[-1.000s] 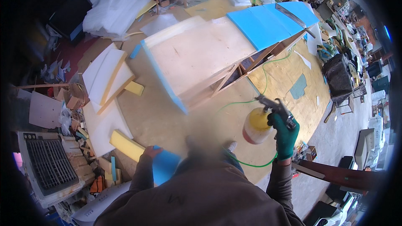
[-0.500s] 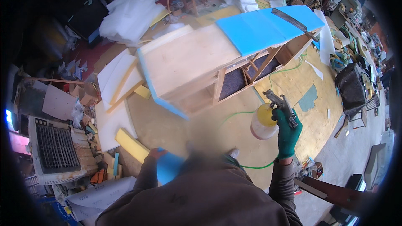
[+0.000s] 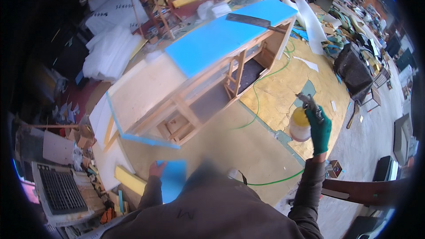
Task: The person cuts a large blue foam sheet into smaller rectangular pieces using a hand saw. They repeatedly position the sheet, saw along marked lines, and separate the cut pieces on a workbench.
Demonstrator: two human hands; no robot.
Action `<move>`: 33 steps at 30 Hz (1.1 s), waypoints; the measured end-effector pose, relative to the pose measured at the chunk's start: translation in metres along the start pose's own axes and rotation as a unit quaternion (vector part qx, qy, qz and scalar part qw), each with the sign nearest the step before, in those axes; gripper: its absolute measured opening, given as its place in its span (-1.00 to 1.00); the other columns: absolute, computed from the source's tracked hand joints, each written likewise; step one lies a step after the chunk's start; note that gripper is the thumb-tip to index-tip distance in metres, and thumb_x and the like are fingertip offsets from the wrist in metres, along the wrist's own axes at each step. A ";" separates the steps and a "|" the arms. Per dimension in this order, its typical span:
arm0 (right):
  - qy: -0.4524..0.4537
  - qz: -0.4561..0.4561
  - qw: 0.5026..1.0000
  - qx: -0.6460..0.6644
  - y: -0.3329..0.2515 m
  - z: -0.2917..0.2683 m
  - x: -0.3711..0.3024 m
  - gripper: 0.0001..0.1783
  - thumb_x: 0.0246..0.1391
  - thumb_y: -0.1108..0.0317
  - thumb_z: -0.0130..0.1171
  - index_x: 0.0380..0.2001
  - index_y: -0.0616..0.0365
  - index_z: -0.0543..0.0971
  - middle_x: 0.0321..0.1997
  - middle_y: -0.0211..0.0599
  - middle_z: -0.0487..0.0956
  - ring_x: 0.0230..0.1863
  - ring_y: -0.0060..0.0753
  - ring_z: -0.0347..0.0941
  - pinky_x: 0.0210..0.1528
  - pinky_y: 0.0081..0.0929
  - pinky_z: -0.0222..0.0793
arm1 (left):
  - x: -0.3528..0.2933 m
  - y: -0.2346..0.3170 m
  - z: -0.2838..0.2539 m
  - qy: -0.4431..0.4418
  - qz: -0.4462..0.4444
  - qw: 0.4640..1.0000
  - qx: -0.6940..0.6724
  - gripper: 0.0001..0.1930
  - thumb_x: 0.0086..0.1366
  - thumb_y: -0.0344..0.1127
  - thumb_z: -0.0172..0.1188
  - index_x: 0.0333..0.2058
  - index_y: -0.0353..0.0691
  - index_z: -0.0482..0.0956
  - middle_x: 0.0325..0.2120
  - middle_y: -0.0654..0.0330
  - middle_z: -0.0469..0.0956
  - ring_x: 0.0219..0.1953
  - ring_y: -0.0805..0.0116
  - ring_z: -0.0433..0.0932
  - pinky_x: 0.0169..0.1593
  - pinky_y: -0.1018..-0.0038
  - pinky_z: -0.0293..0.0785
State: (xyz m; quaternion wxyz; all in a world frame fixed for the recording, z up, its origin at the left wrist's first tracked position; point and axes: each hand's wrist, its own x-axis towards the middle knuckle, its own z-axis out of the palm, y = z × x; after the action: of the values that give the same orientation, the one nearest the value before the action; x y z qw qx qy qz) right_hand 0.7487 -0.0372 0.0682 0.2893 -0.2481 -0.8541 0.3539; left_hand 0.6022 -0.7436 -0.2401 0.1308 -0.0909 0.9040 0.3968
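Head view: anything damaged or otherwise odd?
The golden-yellow floor covering at right looks damaged: a ragged grey-green patch interrupts it. Only the right hand, holding a metal spray gun, wears a green glove; the left hand, holding a blue foam sheet, is bare.

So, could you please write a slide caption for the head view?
Gloved right hand holds a spray gun, left hand a blue sheet, near a wooden frame.

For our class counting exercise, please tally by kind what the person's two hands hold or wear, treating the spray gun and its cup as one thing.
Blue sheet, in the left hand: 1
Spray gun, in the right hand: 1
Green glove, on the right hand: 1
Total: 3
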 end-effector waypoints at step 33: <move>0.112 -0.139 0.926 0.333 0.167 0.186 0.732 -0.70 0.43 0.32 0.37 0.11 0.23 0.77 -0.16 -0.49 0.75 -0.10 -0.58 0.63 0.00 -0.51 0.49 | -0.020 0.251 0.142 0.008 -0.128 0.992 -0.020 -0.65 0.16 -0.30 0.65 -0.11 -0.23 0.77 -0.22 0.10 0.80 -0.17 0.28 0.75 -0.02 0.27 0.66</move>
State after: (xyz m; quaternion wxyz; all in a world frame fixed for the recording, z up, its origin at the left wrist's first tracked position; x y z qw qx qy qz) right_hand 0.1415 0.4417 0.0684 0.4954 -0.0544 -0.6748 0.5443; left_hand 0.5773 -0.4693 -0.1523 0.1714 -0.2118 0.8776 0.3944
